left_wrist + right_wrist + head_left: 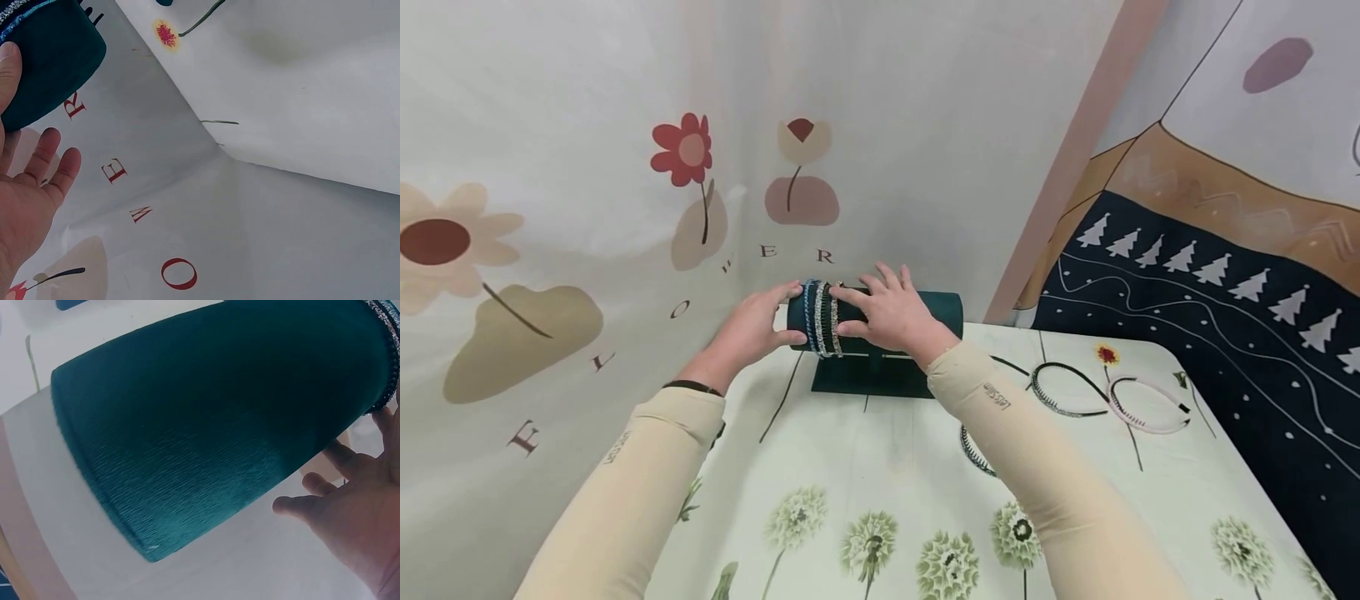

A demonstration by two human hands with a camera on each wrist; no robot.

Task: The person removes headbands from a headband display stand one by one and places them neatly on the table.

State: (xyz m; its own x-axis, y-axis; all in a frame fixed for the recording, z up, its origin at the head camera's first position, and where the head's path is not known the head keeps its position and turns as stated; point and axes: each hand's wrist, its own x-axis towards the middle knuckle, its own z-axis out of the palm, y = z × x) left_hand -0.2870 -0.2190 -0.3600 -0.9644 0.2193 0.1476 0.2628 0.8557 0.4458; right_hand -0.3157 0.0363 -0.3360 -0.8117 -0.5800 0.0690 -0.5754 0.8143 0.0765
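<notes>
A dark teal velvet display roll (pixel 917 308) lies sideways on its stand (pixel 850 377). Round its left part sit a blue headband (pixel 808 321), a silver sparkly headband (pixel 820 325) and a pinkish glittery headband (pixel 835 321), close side by side. My left hand (pixel 752 325) holds the roll's left end between thumb and forefinger; in the left wrist view its last fingers (pixel 62 175) stand free of the velvet. With thumb and forefinger, my right hand (pixel 891 312) holds the rightmost, pinkish headband. Its other fingers (pixel 297 506) spread beyond the roll.
Right of the stand lie a black headband (pixel 1067 392) and a pale pink headband (pixel 1150 408). Another dark headband (pixel 976 454) shows partly behind my right forearm. A flower-print cloth (pixel 865 467) covers the table, and printed curtains (pixel 925 125) hang behind.
</notes>
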